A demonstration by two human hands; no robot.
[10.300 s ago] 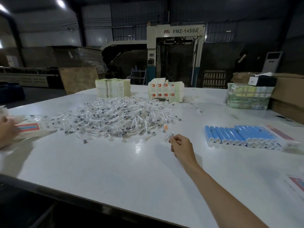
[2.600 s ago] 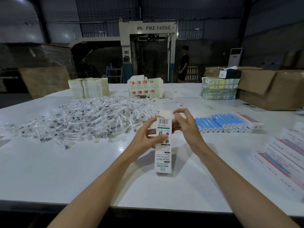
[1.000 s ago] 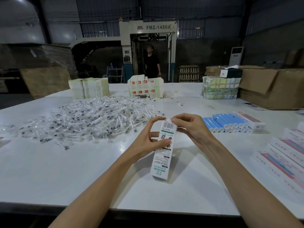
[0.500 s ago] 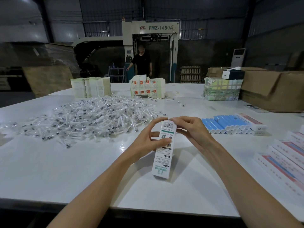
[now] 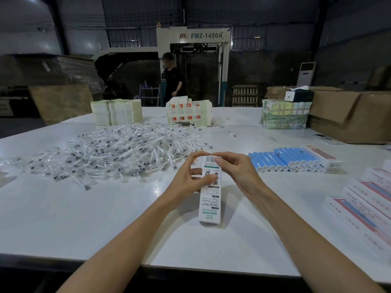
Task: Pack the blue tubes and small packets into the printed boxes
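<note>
Dim factory hall: far behind the box stands a machine marked FMZ-1450A, with a person in front of it. The white desk carries everything else. Behind and far right of the box sit brown cartons. Left of and behind the box, packets form a wide loose pile. Right of the box, flat boxes lie in overlapped rows. Right of and just behind the box, tubes lie side by side, white caps toward the camera.

The box is held nearly upright at desk centre, barcode end up, print upside down; whether its lower end touches the desk cannot be told. The left hand grips the box's upper half: thumb on the printed face, fingers curled behind. The right hand pinches the box's top end: thumb on the barcode, fingers curled over the top.
</note>
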